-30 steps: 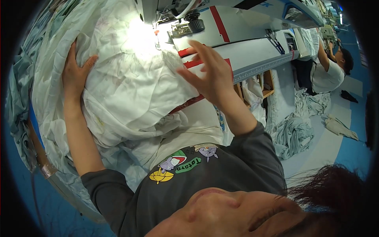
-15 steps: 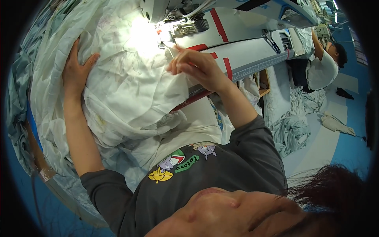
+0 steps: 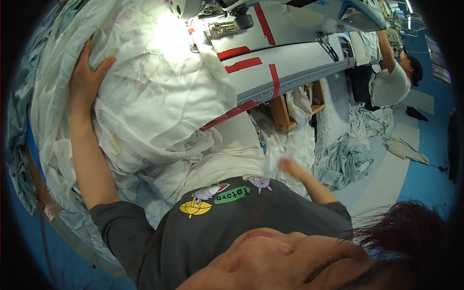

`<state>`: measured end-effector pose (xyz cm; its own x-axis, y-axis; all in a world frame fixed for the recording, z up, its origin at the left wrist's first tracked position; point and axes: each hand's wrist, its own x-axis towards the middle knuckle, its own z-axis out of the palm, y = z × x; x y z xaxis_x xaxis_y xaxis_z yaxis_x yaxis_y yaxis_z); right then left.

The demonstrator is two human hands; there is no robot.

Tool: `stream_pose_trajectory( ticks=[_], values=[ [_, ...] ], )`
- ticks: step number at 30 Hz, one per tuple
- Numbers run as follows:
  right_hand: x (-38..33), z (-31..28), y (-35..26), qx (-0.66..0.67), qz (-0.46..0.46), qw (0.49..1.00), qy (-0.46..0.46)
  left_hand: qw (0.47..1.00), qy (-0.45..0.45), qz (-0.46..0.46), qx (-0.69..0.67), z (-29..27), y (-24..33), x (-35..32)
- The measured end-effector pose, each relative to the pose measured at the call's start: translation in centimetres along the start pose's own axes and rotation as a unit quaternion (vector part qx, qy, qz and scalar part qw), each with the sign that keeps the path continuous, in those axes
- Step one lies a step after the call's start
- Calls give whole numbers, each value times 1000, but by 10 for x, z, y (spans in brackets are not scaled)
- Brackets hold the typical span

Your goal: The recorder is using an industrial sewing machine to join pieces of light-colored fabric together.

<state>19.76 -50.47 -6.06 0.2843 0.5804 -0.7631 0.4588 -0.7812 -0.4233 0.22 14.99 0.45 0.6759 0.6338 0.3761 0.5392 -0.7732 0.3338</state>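
Observation:
A heap of thin white cloth [image 3: 159,106] with faint printed flowers spreads over the left of the sewing table, one edge lying under the brightly lit presser foot [image 3: 194,47] of a sewing machine [image 3: 212,8]. My left hand [image 3: 88,76] rests flat on this cloth, thumb and fingers spread. Low on my right side, below the table edge, is my right hand [image 3: 290,167], beside white cloth [image 3: 302,145] hanging there. Motion blurs its fingers, so I cannot make out whether it holds anything.
Red tape strips [image 3: 265,24] and a ruler strip [image 3: 304,87] mark the table; thread snips [image 3: 328,47] lie on it. Under its edge is a wooden drawer [image 3: 282,113]. Pale cloth piles [image 3: 350,157] lie on the floor. Another person [image 3: 390,84] works at the far right.
My right hand has left the cloth near the presser foot and dropped down to my right side, below the table edge. My left hand stays on the cloth, barely shifted.

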Motion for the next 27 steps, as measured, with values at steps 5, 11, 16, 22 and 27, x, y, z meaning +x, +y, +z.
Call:
stream_pose_trajectory(
  ticks=[5,11,16,22,27],
  values=[
    [-113,30,74,-204,283,875,-335,1000,-3,-4,-19,2,-6,3],
    [25,-93,-115,-35,-236,876,419,999,-17,6,-30,2,-7,6],
    [95,-119,-284,-115,-436,782,429,998,-23,7,-62,-1,-7,7],
    [119,-123,-282,-134,-465,730,483,997,-31,13,-62,3,-12,9],
    [122,-121,-258,-112,-492,702,503,997,-42,0,-64,4,-17,12]
  ],
)
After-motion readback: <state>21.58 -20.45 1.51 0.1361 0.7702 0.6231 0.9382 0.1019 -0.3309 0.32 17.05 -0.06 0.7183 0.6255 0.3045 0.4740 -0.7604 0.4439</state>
